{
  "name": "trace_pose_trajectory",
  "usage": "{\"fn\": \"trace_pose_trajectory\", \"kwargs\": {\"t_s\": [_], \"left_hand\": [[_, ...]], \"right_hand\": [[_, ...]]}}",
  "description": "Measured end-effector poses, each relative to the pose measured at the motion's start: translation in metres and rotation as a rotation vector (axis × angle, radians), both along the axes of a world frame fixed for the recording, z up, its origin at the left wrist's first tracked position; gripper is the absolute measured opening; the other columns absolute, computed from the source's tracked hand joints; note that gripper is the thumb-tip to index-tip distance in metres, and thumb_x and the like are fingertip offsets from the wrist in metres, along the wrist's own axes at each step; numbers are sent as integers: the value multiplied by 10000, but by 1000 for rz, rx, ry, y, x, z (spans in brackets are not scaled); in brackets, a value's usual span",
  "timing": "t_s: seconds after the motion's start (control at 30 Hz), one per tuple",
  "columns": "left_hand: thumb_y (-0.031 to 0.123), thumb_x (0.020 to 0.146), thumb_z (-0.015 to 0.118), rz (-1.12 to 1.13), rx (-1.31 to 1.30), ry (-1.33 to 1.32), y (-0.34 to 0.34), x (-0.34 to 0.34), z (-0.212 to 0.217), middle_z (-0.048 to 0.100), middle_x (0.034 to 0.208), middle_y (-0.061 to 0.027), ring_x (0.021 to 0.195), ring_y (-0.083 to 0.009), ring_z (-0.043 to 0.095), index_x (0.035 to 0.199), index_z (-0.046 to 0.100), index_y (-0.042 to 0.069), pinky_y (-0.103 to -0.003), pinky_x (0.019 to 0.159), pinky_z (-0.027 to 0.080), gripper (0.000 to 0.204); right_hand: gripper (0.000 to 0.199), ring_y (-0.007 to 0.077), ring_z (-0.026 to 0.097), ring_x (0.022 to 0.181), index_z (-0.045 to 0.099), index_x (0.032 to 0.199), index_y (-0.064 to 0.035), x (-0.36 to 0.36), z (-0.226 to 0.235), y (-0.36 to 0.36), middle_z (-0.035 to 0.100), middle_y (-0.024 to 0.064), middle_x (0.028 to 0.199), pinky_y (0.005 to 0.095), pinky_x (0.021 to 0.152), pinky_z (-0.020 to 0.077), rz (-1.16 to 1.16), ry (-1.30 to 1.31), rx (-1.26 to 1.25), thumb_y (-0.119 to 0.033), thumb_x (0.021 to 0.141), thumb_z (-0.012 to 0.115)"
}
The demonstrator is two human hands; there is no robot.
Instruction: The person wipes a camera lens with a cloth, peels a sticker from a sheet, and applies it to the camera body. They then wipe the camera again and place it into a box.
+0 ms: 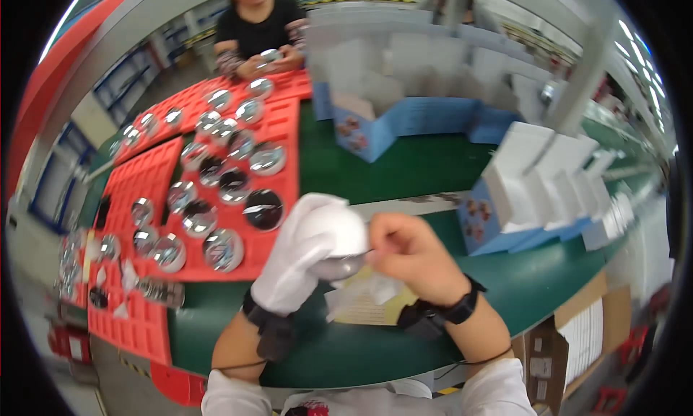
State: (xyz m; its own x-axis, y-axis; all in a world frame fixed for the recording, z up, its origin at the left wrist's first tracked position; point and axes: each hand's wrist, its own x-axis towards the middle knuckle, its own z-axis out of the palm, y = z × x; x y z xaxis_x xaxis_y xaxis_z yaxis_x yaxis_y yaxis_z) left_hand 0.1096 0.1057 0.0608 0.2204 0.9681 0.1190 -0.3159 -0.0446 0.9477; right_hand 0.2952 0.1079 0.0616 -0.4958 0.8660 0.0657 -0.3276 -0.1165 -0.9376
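Observation:
My left hand (310,250) wears a white glove and is closed around a shiny round metal piece (345,264), of which only the lower rim shows under the glove. My bare right hand (411,254) pinches at the edge of that piece, fingers closed together. Below both hands lies a pale yellow sheet with clear film (364,300) on the green belt (404,171). To the left, red trays (281,199) carry several shiny round metal lids (224,248).
Open blue-and-white cartons (375,127) stand at the back, with more cartons (534,192) at the right. A person in black (256,30) sits across the belt holding a metal lid. A brown cardboard box (577,329) sits at lower right.

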Motion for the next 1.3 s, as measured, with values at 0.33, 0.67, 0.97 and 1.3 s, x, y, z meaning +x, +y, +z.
{"fn": "trace_pose_trajectory", "kwargs": {"t_s": [0.33, 0.67, 0.97, 1.3], "left_hand": [[332, 770, 617, -177, -145, -83, -4, -13, 1, 557, 1089, -113, 987, -203, 573, 1171, 445, 28, -295, 792, 493, 532], [257, 766, 666, -36, -153, 11, -10, -2, 13, 559, 1069, -96, 978, -173, 565, 1171, 460, 38, -297, 846, 472, 505], [188, 752, 733, 18, -137, -21, -12, 1, 8, 556, 1048, -79, 963, -138, 558, 1141, 482, 56, -285, 830, 484, 481], [328, 771, 641, -78, -215, -132, -20, 6, 8, 553, 1096, -108, 998, -190, 564, 1212, 441, 39, -308, 851, 465, 565]], "right_hand": [[208, 184, 536, 692, 650, 857, -14, -11, 14, -17, 595, 72, 797, 289, 614, 427, -537, -519, 1032, 71, 669, 676], [257, 223, 536, 616, 652, 822, -17, -13, 15, -22, 591, 90, 764, 285, 525, 427, -669, -711, 1371, 98, 595, 689], [255, 227, 526, 583, 602, 743, -26, -16, 7, -16, 567, 86, 729, 299, 515, 438, -734, -728, 1435, 92, 519, 637], [214, 202, 520, 570, 579, 722, -20, -11, 2, -6, 558, 71, 693, 282, 507, 422, -624, -450, 1313, 58, 527, 617]]}}
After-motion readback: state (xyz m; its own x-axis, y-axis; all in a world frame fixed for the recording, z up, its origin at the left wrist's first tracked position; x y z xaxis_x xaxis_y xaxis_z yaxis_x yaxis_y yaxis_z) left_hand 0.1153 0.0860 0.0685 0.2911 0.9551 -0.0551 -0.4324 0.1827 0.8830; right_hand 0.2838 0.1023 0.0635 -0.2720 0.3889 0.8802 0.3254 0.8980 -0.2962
